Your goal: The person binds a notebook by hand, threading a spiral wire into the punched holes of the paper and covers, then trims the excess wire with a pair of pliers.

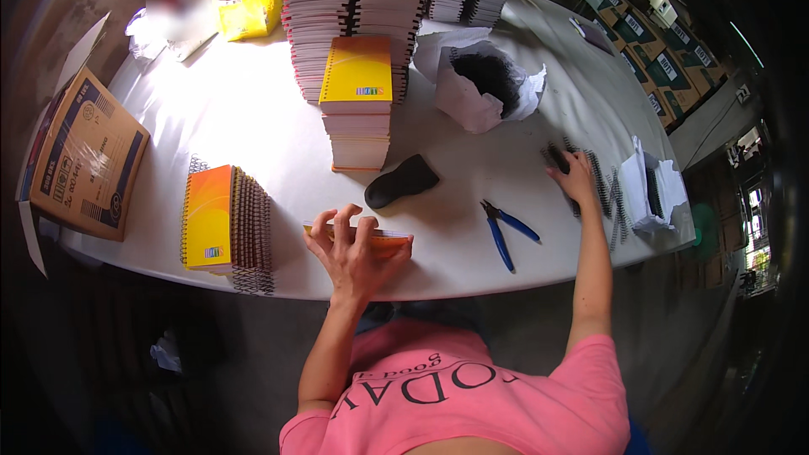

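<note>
Near the front edge of the table, my left hand [350, 248] is closed around a small orange-covered notebook [388, 242], tilted on its edge. My right hand [577, 179] reaches out to the right, its fingers closed on a dark spiral binding coil [555, 157] among other loose coils [600, 181]. Blue-handled pliers [503, 230] lie between my hands with their jaws pointing away from me. Beyond the held notebook rests a black, rounded object [402, 181] whose kind I cannot make out.
Spiral-bound yellow-orange notebooks [208, 219] stand stacked at left, beside a cardboard box [88, 152]. A yellow-topped stack [356, 72] fronts taller notebook piles [316, 25]. Paper-wrapped black coils [484, 80] sit behind, and a white packet [653, 190] is at far right.
</note>
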### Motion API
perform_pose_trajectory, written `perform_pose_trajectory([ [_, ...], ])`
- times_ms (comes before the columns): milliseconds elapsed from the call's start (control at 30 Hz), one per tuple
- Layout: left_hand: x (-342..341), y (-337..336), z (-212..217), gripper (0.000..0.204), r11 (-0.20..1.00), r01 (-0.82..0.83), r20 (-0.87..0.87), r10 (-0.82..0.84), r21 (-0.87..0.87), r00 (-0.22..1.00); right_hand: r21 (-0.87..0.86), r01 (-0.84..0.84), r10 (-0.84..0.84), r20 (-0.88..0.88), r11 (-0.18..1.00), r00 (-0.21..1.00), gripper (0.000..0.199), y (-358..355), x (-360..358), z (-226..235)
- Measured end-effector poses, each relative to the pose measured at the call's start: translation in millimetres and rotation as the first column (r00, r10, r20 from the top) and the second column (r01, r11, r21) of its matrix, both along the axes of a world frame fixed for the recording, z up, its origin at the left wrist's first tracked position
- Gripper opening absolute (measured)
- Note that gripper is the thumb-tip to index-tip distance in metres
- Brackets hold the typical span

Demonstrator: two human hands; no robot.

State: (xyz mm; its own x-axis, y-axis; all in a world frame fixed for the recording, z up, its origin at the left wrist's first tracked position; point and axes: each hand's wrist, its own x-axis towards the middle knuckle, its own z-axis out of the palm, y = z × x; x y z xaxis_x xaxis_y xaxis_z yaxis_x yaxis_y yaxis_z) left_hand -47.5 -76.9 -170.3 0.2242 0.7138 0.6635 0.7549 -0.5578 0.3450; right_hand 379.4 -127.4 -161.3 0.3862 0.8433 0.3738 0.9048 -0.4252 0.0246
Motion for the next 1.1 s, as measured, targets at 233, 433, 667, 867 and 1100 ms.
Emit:
perform_pose_trajectory([
  [233, -3.5, 1.1, 4.9, 0.049, 1.000, -0.017, -0.018, 0.017, -0.005, 1.000, 0.051, 0.127, -0.125, -0.036, 0.991, 0.992, 0.021, 6.1, 26.8, 15.4],
  [433, 0.4, 0.6, 7.7, 0.047, 1.000, -0.025, 0.018, 0.025, -0.004, 1.000, 0.138, -0.070, 0.073, -0.017, 0.988, 0.997, 0.031, 8.3, -11.5, 56.7],
  [667, -7.0, 0.1, -4.6, 0.046, 1.000, -0.026, 0.037, 0.026, 0.012, 0.999, 0.251, -0.633, 0.545, -0.774, 0.732, 0.324, 0.026, 1.3, -225.3, 77.9],
  [867, -2.9, -3.9, -3.2, 0.043, 0.999, -0.043, 0.057, 0.042, 0.016, 0.997, 0.357, -0.590, 0.662, -0.600, 0.724, 0.449, 0.027, 3.2, -254.6, 42.3],
  [1100, -3.0, -4.1, 0.8, 0.044, 0.998, -0.059, 0.034, 0.060, -0.028, 0.998, 0.298, -0.674, 0.574, -0.787, 0.675, 0.227, 0.022, 3.2, -249.5, 43.3],
])
